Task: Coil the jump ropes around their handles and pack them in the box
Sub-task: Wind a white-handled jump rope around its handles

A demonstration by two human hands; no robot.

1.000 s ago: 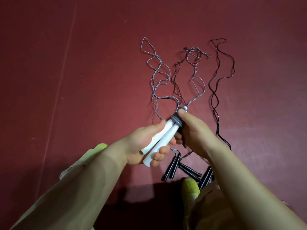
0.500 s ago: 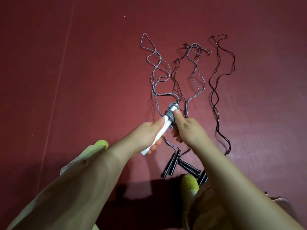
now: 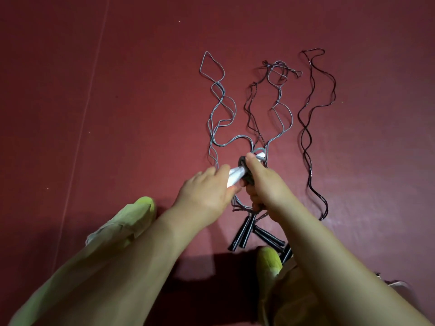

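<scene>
Since half a second back, both hands dropped lower toward the floor and the white handles point(image 3: 237, 173) tipped flatter, with the wound bundle a bit fatter. Left hand point(image 3: 207, 194) is wrapped around the handles' near end; right hand point(image 3: 261, 182) pinches the dark coil point(image 3: 244, 170) with its thumb on top, fingers curled under.

The grey rope point(image 3: 213, 102) trails off beyond the fingertips across the red floor point(image 3: 117, 114), kinked and wavy, so I'd guess it's thin, light and springy, and wants to unwind if you let go. Best to keep a thumb on the wraps and feed slack near the coil.

Other ropes lie right beside it; a black rope point(image 3: 308, 137) sits off to the right hand's outer side, and black handles point(image 3: 242, 234) are under the wrists. Tangling looks likely there. Plenty of bare floor left of the left hand. No box in view.
</scene>
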